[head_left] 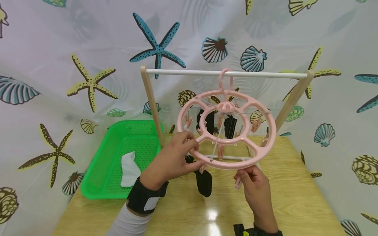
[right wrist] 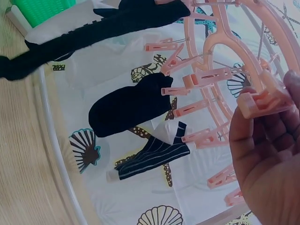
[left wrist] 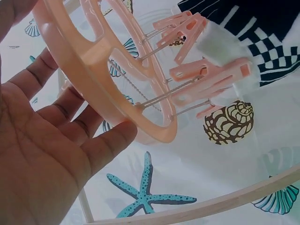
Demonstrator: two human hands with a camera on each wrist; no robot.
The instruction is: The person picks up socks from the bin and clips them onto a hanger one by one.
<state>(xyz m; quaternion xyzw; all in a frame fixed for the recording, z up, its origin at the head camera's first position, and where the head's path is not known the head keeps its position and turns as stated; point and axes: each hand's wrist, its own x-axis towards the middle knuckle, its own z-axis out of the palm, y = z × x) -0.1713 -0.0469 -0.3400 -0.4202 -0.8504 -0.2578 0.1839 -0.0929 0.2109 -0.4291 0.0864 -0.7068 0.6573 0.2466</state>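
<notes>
A round pink clip hanger point(head_left: 260, 151) hangs by its hook from a white rail. My left hand point(head_left: 172, 159) holds the near left of its rim, thumb below and fingers over the ring; the left wrist view shows them around the rim point(left wrist: 96, 70). Under the near right rim, my right hand point(head_left: 256, 186) pinches a pink clothespin point(right wrist: 265, 101) between thumb and fingers, with no sock seen in it. A black sock point(head_left: 203, 183) dangles beside my left hand. Further back hang another black sock point(right wrist: 129, 107) and a striped sock point(right wrist: 157, 157), held by clothespins.
The white rail point(head_left: 189, 72) spans a wooden frame point(head_left: 152, 105) on the wood-grain table point(head_left: 283, 190). At left stands a green basket point(head_left: 141, 134) with a white sock point(head_left: 129, 168) inside. A patterned curtain point(head_left: 112, 39) covers the back and sides.
</notes>
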